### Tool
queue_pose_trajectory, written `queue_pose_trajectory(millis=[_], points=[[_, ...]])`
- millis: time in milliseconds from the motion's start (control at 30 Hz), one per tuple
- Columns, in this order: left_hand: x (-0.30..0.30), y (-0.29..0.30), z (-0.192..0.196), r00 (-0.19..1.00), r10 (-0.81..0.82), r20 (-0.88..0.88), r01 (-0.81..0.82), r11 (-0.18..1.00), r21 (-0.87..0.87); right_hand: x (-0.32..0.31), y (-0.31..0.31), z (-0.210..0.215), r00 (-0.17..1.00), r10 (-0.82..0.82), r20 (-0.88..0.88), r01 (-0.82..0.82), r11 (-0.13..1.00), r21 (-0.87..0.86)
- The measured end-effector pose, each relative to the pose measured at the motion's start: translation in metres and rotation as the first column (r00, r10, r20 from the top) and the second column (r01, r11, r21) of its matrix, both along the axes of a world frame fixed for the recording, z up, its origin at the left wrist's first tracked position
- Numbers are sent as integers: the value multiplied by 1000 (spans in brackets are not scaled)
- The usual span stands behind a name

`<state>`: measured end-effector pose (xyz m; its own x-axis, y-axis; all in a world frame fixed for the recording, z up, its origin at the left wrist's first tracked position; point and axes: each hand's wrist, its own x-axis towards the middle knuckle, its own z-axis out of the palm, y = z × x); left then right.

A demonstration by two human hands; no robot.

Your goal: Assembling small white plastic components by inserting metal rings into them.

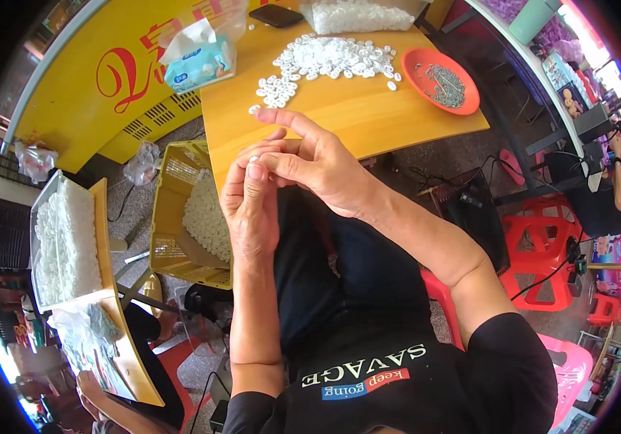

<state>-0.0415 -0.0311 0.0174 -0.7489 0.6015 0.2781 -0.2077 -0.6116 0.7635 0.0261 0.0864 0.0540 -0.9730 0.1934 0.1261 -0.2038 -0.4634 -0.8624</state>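
"looking down in the head view — what is each hand doing?"

"the left hand (249,206) points up with fingers curled, its thumb tip close by the right thumb. the right hand (328,170) bends its thumb against the left fingertips, index finger stretched out."

"grasping anything, either one?"

"i cannot tell — a whitish speck shows at the thumb tips, too small to make out."

"and the white pieces (335,58)?"

"heaped on the wooden tabletop (397,124), beyond the hands. a smaller cluster (276,92) lies nearer, and a lone piece (254,109) shows by the right index fingertip."

"what's around them?"

"an orange bowl (417,64) of grey metal bits (446,88) right of the heap, a tissue pack (202,69) to the left, and a yellow basket (168,249) low beside the tabletop, holding whitish bits."
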Motion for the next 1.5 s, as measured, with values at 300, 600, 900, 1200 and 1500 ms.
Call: queue_pose_trajectory(millis=[300, 600, 900, 1200, 1500], points=[[-91, -55, -47, 656, 753, 48, -687, 622, -376, -39, 124, -50, 850, -521, -85, 276, 302, 912], [-91, -51, -51, 689, 716, 114, -612, 658, -438, -83, 176, -58, 853, -323, -410, 254, -429, 867], [-29, -1, -22, 757, 558, -341, -651, 693, -310, -92, 168, -72, 937, -218, -272, 111, -553, 826], [-18, 10, -31, 765, 469, -442, -619, 725, -302, -26, 150, -59, 958, -110, -263, 208, -361, 909], [-15, 17, -43, 833, 331, -443, -514, 761, -396, -29, 188, -43, 895, -393, -212, 166, -147, 975]])
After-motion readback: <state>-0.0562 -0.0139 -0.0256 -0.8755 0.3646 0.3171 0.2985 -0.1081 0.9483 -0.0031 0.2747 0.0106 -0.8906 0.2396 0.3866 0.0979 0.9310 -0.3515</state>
